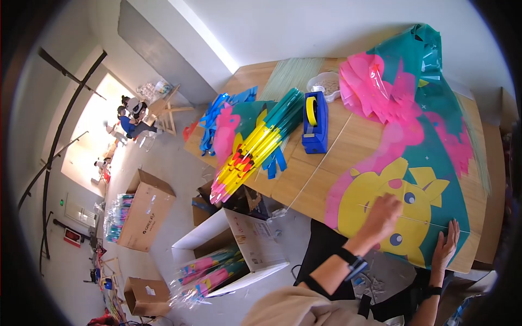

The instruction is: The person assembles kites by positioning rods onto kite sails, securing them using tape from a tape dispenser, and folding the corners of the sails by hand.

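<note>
A kite sheet with a large yellow cartoon face [353,198] on green and pink lies over the right part of the wooden table. My left hand [383,213] is closed on the middle of the yellow face; what its fingers hold, if anything, is too small to make out. A thin line or stick crosses the sheet there. Near the sheet's lower right corner, my right hand [447,244] rests on the green edge with its fingers stretched out. Rolled yellow, green and pink kites [258,149] lie in a bundle beside a blue tape dispenser [315,125] with yellow tape.
Thin pale sticks [288,73], a clear bowl [325,84] and blue strips [209,125] lie on the table. Below its edge, an open white box [255,242] holds wrapped kites. Cardboard boxes [147,212] stand on the floor. People [130,117] sit far off at the left.
</note>
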`<state>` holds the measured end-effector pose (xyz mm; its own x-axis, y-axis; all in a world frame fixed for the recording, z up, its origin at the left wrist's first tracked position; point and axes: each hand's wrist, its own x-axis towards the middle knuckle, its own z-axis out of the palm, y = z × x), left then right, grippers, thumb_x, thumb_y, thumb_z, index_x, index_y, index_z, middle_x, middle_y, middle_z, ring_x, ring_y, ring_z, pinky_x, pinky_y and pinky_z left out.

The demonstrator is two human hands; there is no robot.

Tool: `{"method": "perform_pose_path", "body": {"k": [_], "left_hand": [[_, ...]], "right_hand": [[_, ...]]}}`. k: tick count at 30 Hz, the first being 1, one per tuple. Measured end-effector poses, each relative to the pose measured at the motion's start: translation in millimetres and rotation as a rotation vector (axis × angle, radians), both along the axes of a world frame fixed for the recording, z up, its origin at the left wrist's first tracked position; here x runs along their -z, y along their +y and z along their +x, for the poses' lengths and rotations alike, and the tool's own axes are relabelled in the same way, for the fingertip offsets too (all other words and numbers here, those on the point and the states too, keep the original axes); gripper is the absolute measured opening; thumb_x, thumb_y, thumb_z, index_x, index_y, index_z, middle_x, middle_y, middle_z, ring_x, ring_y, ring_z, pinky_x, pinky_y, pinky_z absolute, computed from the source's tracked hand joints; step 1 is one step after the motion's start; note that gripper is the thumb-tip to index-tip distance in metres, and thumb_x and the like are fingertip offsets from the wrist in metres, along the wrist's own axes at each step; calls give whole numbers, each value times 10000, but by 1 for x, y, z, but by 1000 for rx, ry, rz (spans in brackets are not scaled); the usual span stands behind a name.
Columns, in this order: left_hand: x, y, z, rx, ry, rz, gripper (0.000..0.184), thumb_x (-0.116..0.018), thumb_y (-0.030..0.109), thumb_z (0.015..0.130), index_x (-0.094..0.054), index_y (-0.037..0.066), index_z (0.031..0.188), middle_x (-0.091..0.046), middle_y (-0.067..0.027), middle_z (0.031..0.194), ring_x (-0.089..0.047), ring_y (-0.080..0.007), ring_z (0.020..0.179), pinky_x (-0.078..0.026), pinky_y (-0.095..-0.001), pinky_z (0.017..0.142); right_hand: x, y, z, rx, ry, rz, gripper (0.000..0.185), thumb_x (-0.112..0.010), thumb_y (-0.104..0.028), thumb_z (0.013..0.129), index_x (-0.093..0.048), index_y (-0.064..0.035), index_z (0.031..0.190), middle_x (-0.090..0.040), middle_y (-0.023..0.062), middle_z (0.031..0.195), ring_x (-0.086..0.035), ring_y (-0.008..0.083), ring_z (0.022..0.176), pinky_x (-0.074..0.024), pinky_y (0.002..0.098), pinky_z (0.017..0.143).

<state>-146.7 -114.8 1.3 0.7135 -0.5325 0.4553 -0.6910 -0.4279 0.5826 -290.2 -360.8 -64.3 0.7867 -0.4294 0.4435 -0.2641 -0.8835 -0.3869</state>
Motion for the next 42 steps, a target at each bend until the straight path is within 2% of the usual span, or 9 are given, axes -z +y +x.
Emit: {"method": "perform_pose_path", "body": {"k": [4,10,17,22,26,28,31,36,42], "left_hand": [[32,94,48,-305,51,-325,132,-606,-50,760,-536,46,817,-509,-113,714,-525,-255,655,-425,-358,583],[52,219,87,-731,57,437,94,-621,68,764,-595,12,835,-580,-196,806,-567,-400,761,-455,-474,635],[42,203,72,-618,94,407,157,-543,150,765,-587,13,702,-599,-204,697,-605,-385,709,-458,-485,593],[18,182,21,-396,638,-87,142,-586,109,752,-576,-24,704,-589,-194,636,-596,-297,579,-442,-406,525],[32,188,-31,-227,658,-296,210,-614,131,802,-545,-34,692,-562,-116,600,-507,-169,482,-397,-347,450],[-2,194,-44,-285,1027,-288,172,-621,128,825,-575,-22,752,-585,-98,638,-537,-150,526,-440,-327,489],[-7,225,-29,-381,622,-103,212,-634,215,849,-611,16,920,-613,-138,863,-601,-210,791,-477,-332,708],[-35,263,71,-543,195,-299,300,-624,124,856,-573,13,1130,-557,-135,1133,-548,-228,1021,-478,-335,770],[-40,230,203,-496,522,-420,225,-655,71,814,-635,-51,1002,-673,-123,898,-627,-172,791,-482,-286,693]], "right_hand": [[-17,1,-2,-22,-93,113,357,-555,-48,849,-540,29,1197,-488,165,1333,-423,338,1266,-328,412,1047],[-77,61,26,-69,-157,208,254,-567,-24,820,-588,26,1068,-575,174,1186,-557,325,1078,-438,373,921],[-97,188,83,-614,71,862,163,-564,-44,827,-606,49,953,-636,107,887,-613,188,786,-480,277,675],[-91,263,121,-393,429,1668,151,-580,-103,867,-638,36,859,-636,82,750,-565,108,570,-450,211,487],[-58,280,139,-463,415,1702,136,-601,-107,856,-636,22,839,-633,75,705,-553,94,541,-429,209,459],[-61,287,130,-458,434,1611,129,-613,-104,851,-641,21,833,-622,64,655,-543,88,517,-427,202,455],[-78,293,103,-514,500,1568,114,-633,-93,840,-650,16,808,-639,66,659,-552,82,513,-436,192,457],[-74,311,67,-599,662,1731,122,-605,-84,872,-648,6,802,-656,63,696,-565,54,548,-448,191,467],[-77,318,83,-575,695,1662,172,-585,-98,890,-620,10,761,-645,56,700,-555,46,543,-431,182,461]]}}
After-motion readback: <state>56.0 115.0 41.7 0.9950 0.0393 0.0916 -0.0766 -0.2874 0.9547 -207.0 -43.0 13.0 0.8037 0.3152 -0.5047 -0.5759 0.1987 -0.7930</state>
